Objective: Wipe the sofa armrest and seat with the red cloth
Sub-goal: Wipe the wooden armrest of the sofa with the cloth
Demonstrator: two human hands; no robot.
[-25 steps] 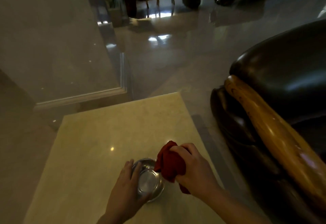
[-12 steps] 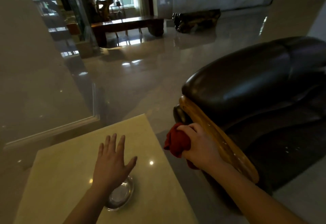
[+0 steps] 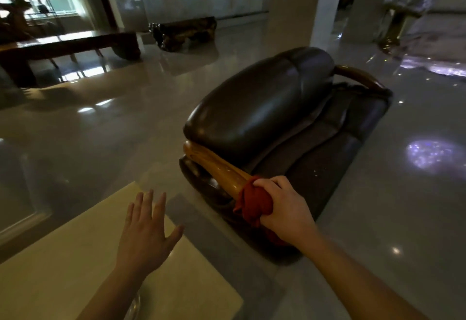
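At near right, right hand (image 3: 287,208) clenched around red cloth (image 3: 254,203), grip pressing the bunched fabric onto the near end of the sofa's wooden armrest (image 3: 214,166). Cloth wrapped over the top of the rail, a loose fold hanging down below the fist on its left side. Beyond the armrest, dark leather backrest (image 3: 259,108) bulging up and away to the far right; seat (image 3: 327,158) to the right of the rail, faint specks showing on it. At near left, left hand (image 3: 146,229) released and flat, fingers spread, holding nothing, hovering above the pale counter (image 3: 63,269). Beside that forearm, at the bottom edge, a sliver of a shiny bowl (image 3: 135,307) on the counter. Glossy floor (image 3: 126,130) all around, with a dark low bench (image 3: 70,47) at far left.
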